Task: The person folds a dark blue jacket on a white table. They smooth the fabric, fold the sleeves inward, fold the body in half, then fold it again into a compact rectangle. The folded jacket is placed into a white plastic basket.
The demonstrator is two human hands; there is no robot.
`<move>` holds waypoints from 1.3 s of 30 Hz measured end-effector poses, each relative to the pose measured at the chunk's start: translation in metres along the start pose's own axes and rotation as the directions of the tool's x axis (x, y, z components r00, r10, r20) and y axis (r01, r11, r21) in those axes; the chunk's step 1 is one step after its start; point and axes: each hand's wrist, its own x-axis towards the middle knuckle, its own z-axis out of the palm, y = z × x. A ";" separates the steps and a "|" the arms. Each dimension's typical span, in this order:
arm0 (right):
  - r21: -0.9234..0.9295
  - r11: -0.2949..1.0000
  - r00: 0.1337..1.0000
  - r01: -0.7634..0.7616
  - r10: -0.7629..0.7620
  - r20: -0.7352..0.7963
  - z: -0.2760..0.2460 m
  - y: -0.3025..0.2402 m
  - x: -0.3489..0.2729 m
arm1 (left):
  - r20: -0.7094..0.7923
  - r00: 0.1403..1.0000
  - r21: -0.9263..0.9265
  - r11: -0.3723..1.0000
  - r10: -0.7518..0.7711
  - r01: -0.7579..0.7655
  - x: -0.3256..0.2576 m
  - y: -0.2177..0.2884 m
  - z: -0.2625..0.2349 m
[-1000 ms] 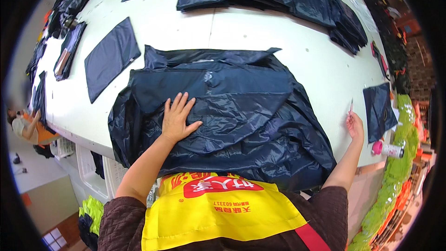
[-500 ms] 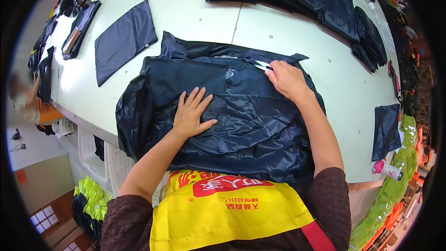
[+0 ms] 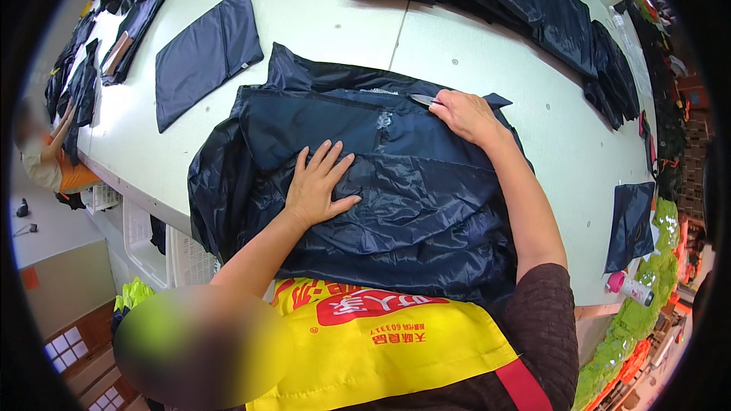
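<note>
A dark navy garment point(image 3: 426, 209) of shiny thin fabric lies spread and wrinkled on the table before me, with a small pale print point(image 3: 384, 120) near its upper middle. My left hand point(image 3: 316, 190) rests flat on it, fingers spread. At the garment's upper right edge, my right hand point(image 3: 466, 116) is closed around small thread snips point(image 3: 423, 99). Their silver tip points left over the fabric, beside a whitish strip point(image 3: 379, 92) along the edge. The handles are hidden in my fingers.
Folded dark pieces point(image 3: 525, 7) are piled along the far side of the white table point(image 3: 335, 27). One flat dark piece point(image 3: 209, 61) lies at the left, another point(image 3: 630, 227) at the right, near a pink-capped bottle point(image 3: 630, 288). Another person point(image 3: 49, 156) works at the far left.
My right hand has shifted slightly, and less of the snips shows now. My left hand stays flat on the garment. A blurred round patch now covers my left sleeve.
</note>
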 end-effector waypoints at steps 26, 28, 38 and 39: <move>-0.106 0.993 0.981 0.054 -0.073 -0.178 0.008 0.001 -0.010 | 0.021 1.000 -0.003 1.000 0.001 -0.001 0.001 -0.001 0.000; -0.163 0.982 0.965 0.092 -0.128 -0.229 0.012 0.003 -0.007 | 0.024 1.000 0.002 1.000 0.001 -0.001 0.001 0.000 0.000; -0.114 0.981 0.958 0.154 -0.176 -0.226 0.022 0.008 0.013 | 0.018 1.000 0.000 1.000 0.006 -0.006 0.000 -0.002 0.001; -0.106 0.984 0.966 0.145 -0.164 -0.201 0.022 0.008 0.015 | 0.018 1.000 0.000 1.000 0.007 -0.007 0.000 -0.002 0.001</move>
